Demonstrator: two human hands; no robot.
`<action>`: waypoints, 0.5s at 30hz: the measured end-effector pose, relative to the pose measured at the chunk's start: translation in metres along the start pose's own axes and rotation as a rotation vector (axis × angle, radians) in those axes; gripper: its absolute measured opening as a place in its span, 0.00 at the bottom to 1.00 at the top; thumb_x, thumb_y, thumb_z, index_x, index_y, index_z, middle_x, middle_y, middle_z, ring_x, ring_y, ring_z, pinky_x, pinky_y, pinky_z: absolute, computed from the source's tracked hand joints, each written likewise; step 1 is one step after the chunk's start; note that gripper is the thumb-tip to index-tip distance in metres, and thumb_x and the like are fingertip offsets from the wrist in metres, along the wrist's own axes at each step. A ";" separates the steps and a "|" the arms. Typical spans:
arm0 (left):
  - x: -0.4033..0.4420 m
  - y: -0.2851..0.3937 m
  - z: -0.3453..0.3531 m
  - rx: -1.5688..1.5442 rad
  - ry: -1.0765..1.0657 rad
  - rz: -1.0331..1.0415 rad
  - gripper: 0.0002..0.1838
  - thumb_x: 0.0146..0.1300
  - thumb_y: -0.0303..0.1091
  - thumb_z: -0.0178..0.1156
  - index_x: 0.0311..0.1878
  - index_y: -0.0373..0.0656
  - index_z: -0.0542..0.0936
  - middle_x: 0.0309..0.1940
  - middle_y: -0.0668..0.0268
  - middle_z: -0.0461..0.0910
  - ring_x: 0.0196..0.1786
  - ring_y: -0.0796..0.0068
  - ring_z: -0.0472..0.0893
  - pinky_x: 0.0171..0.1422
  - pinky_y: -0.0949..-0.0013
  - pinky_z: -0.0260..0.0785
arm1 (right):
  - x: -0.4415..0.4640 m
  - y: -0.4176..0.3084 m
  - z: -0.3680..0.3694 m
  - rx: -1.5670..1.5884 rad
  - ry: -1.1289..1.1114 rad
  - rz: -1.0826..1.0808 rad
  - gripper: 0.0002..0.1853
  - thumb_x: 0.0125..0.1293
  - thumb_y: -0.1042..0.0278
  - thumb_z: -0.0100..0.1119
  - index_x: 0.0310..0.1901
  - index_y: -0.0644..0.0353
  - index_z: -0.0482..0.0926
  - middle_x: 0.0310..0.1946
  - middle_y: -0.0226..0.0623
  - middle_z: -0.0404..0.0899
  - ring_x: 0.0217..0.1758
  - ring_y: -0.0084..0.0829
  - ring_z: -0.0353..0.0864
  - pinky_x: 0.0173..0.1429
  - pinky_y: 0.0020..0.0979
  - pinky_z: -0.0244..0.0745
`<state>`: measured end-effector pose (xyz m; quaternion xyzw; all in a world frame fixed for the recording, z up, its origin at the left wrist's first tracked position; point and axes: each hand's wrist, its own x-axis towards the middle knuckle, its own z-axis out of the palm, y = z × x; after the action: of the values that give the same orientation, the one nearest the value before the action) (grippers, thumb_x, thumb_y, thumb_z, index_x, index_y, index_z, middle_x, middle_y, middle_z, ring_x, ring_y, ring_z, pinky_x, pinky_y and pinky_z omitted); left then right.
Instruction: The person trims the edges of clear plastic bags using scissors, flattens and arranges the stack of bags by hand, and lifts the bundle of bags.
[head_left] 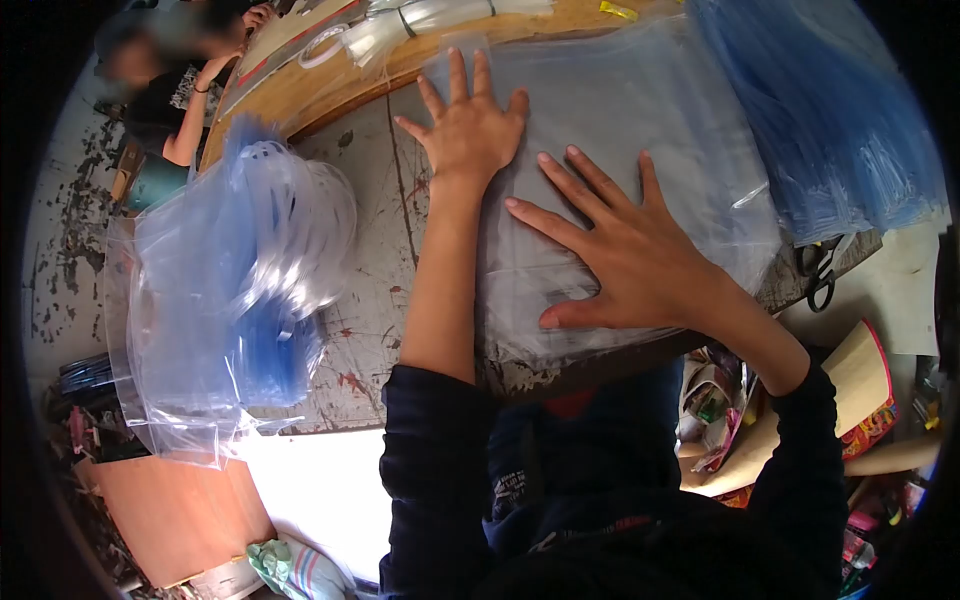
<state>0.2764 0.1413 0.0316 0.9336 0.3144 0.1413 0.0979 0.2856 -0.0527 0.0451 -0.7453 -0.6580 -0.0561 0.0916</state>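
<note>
A stack of clear plastic bags (640, 100) lies flat on the worn table in front of me. My left hand (470, 130) rests with fingers spread on the stack's upper left edge. Lower and to the right, my right hand (625, 240) presses flat on the same plastic, its fingers wide apart. Neither hand grips anything. To the left is a pile of clear bluish plastic bags with looped handles (290, 220), hanging over the table's edge. Another heap of bluish plastic bags (830, 120) lies at the upper right.
Black-handled scissors (822, 280) lie at the right table edge. Along the back runs a wooden board (340, 90) with bundled clear plastic strips (430, 18) and a yellow wrapper (618, 10). A person (185, 110) sits at the upper left. Cardboard (180, 510) and scraps fill the floor.
</note>
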 end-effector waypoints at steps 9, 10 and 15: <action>0.002 -0.003 0.002 -0.004 -0.004 0.009 0.36 0.60 0.58 0.37 0.69 0.52 0.49 0.70 0.65 0.41 0.70 0.46 0.38 0.65 0.32 0.30 | -0.046 0.020 -0.029 -0.280 -0.112 0.364 0.48 0.39 0.21 0.46 0.63 0.37 0.60 0.68 0.42 0.46 0.72 0.46 0.40 0.64 0.65 0.31; 0.002 -0.002 0.003 -0.004 -0.003 -0.004 0.36 0.60 0.58 0.37 0.69 0.52 0.49 0.70 0.65 0.41 0.70 0.46 0.38 0.65 0.32 0.30 | -0.049 0.022 -0.025 -0.243 -0.029 0.383 0.45 0.41 0.23 0.48 0.62 0.39 0.62 0.67 0.43 0.47 0.71 0.45 0.41 0.64 0.65 0.31; 0.004 0.004 -0.023 0.066 0.057 0.033 0.33 0.58 0.51 0.51 0.63 0.43 0.62 0.66 0.54 0.53 0.67 0.45 0.53 0.63 0.32 0.41 | -0.049 0.021 -0.022 -0.167 0.109 0.404 0.42 0.43 0.28 0.52 0.60 0.41 0.65 0.67 0.45 0.49 0.71 0.43 0.43 0.65 0.63 0.32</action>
<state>0.2745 0.1434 0.0547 0.9371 0.3059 0.1589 0.0558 0.3012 -0.1074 0.0550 -0.8628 -0.4825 -0.1310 0.0745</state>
